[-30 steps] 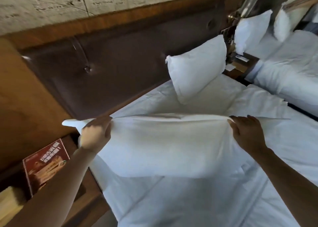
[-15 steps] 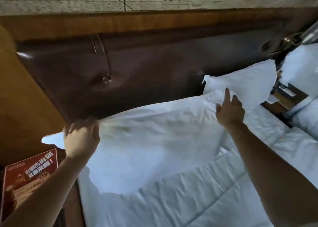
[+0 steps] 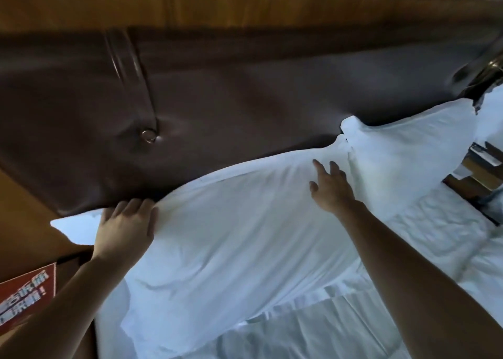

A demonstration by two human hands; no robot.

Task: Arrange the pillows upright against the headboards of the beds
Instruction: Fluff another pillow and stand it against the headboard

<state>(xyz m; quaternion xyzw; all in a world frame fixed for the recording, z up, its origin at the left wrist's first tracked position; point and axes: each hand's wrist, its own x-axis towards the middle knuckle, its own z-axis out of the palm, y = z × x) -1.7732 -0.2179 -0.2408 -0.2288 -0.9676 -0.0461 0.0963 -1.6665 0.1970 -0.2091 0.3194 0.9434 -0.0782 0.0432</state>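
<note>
A large white pillow [image 3: 231, 239] leans against the dark brown padded headboard [image 3: 217, 86] on the left side of the bed. My left hand [image 3: 126, 228] lies flat on the pillow's upper left corner, fingers straight, reaching its top edge. My right hand [image 3: 330, 187] rests on the pillow's upper right part with its fingers spread. A second white pillow [image 3: 408, 152] stands upright against the headboard just to the right, its corner touching the first one.
White bedding [image 3: 408, 250] covers the mattress in front of the pillows. A red printed card [image 3: 25, 293] sits on the wooden side unit at the lower left. A nightstand [image 3: 479, 173] with small items lies to the right, past the second pillow.
The pillow went from being held up over the bed to leaning on the headboard. Both hands let go of its corners and now lie flat on it. The view moved closer.
</note>
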